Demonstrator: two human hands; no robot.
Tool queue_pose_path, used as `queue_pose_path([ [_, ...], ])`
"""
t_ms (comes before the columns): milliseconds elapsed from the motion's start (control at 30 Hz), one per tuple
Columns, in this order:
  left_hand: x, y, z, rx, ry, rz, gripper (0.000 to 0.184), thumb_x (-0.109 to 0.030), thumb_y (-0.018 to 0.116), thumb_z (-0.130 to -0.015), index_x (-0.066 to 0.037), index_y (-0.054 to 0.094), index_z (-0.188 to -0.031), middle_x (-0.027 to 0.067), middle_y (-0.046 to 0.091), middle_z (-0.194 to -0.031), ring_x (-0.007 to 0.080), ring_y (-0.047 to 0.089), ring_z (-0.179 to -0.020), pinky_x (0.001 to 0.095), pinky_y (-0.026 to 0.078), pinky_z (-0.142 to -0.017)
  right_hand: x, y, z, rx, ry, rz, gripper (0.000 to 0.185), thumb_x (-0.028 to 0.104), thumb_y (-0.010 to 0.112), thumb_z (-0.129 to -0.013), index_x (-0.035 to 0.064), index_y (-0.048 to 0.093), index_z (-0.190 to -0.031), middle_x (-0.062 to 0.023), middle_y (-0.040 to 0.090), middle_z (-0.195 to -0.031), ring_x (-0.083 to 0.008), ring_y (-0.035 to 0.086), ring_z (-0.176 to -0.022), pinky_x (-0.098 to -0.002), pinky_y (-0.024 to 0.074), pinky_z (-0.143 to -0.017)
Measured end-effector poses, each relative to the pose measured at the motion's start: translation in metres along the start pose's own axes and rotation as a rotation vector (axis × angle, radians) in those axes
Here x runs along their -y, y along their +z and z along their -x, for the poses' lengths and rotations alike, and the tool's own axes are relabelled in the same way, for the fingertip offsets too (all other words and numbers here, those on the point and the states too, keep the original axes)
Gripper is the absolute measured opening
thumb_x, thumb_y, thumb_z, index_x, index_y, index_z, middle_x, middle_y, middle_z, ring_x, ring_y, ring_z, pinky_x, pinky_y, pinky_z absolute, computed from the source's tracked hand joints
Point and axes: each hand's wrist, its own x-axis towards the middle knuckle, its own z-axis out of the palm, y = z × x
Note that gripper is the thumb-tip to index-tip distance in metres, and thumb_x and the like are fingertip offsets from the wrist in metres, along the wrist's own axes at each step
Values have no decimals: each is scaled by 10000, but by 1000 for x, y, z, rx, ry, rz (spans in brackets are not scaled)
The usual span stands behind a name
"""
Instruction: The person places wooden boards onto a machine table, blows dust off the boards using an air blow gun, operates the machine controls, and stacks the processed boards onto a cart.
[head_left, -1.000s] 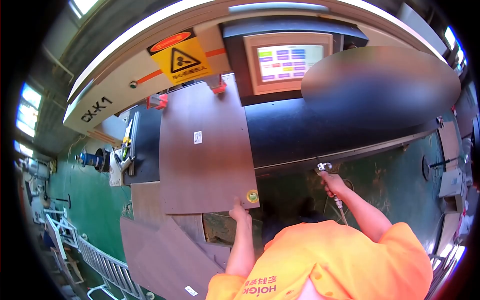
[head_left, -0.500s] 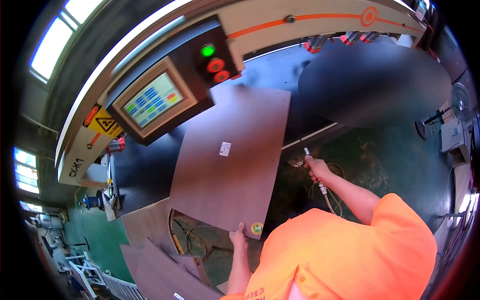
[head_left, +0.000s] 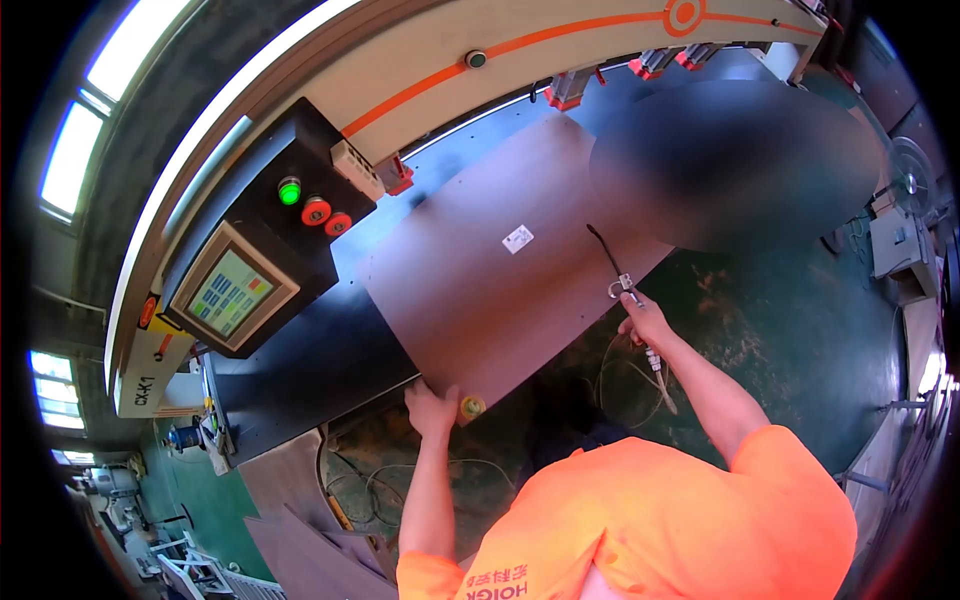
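- Panel (head_left: 470, 310), brown and flat, lies askew on the dark table (head_left: 300, 375), its near corner jutting past the front edge over the floor.
- Its lie has changed: a second ago it reached across the table, left of the control box (head_left: 250, 240); now it has swung so its long side runs more nearly along the table, and sits right of that box. That means more of it bears on the table and less hangs out.
- Left hand (head_left: 433, 408) is at the near corner, thumb over the top face; the fingers beneath are partly hidden, so I cannot tell how firmly they pinch.
- Just beside it, a round yellow-rimmed roll (head_left: 472, 406) rests on the corner.
- Right hand (head_left: 645, 320) is closed round an air gun (head_left: 625, 284), hose trailing below. Its thin nozzle now points over the panel; half a second ago it was off the side.
- White label (head_left: 518, 239) shows face up mid-panel.
- Right-hand end of the panel runs into a blurred patch, so its far corner there is probably, not surely, on the table.
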Motion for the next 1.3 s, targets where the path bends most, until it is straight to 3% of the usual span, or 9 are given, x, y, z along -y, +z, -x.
queue_pose_path([
  [100,-42,20,-20,-7,500,-271,866,-468,740,-691,-93,414,-1400,209,344,-1471,415,257,-1387,541,350,-1049,10,-9,-4,-114,-25,50,622,431,484,-975,150,271,-1487,-117,614,-641,-111,460,-382,-235,358,-373],
  [167,-86,36,-28,106,686,-409,905,-508,738,-671,-160,394,-1432,213,266,-1512,459,181,-1404,646,255,-1064,17,-18,-16,-196,-55,94,657,437,496,-968,145,242,-1498,-123,626,-776,-112,483,-404,-239,395,-380],
  [267,-143,36,-46,319,617,-540,960,-554,758,-617,-194,400,-1431,180,132,-1563,477,81,-1419,675,213,-1065,15,-32,-52,-271,-89,153,664,425,495,-968,103,251,-1495,-90,579,-870,-105,497,-446,-255,436,-390],
  [367,-143,39,-73,366,652,-560,977,-546,769,-597,-234,391,-1442,164,71,-1581,498,77,-1413,679,214,-1061,23,-36,-82,-221,-118,216,744,507,532,-917,65,306,-1471,-84,561,-733,-151,532,-496,-290,453,-420],
  [567,-164,25,-142,383,609,-577,1006,-469,819,-578,-258,373,-1454,150,52,-1587,491,25,-1424,695,211,-1054,65,-25,-118,-170,-141,413,817,582,521,-885,-6,359,-1428,-156,630,-820,-219,612,-576,-333,487,-470],
  [700,-183,15,-174,362,606,-564,1005,-414,836,-554,-258,394,-1443,137,60,-1592,478,70,-1427,686,237,-1048,81,-32,-152,-98,-65,421,823,611,503,-883,-30,408,-1390,-256,638,-1056,-282,675,-753,-339,510,-525],
  [967,-200,7,-185,382,599,-622,1014,-395,842,-547,-236,391,-1442,175,71,-1585,497,124,-1413,674,275,-1037,62,-37,-176,-105,-207,368,694,550,528,-910,-33,505,-1285,-135,639,-775,-206,610,-541,-329,454,-453],
  [1167,-267,50,-169,300,496,-547,1044,-394,852,-537,-206,362,-1439,266,101,-1547,569,159,-1369,667,312,-1015,166,-30,-180,123,-120,487,492,504,542,-921,16,559,-865,-93,585,-609,-167,541,-450,-327,425,-406],
  [1300,-285,57,-175,324,488,-566,1066,-390,866,-524,-200,356,-1440,276,102,-1540,592,178,-1350,662,335,-1000,250,14,-244,113,-144,753,518,496,501,-936,6,555,-779,-123,566,-561,-225,564,-453,-353,445,-427],
])
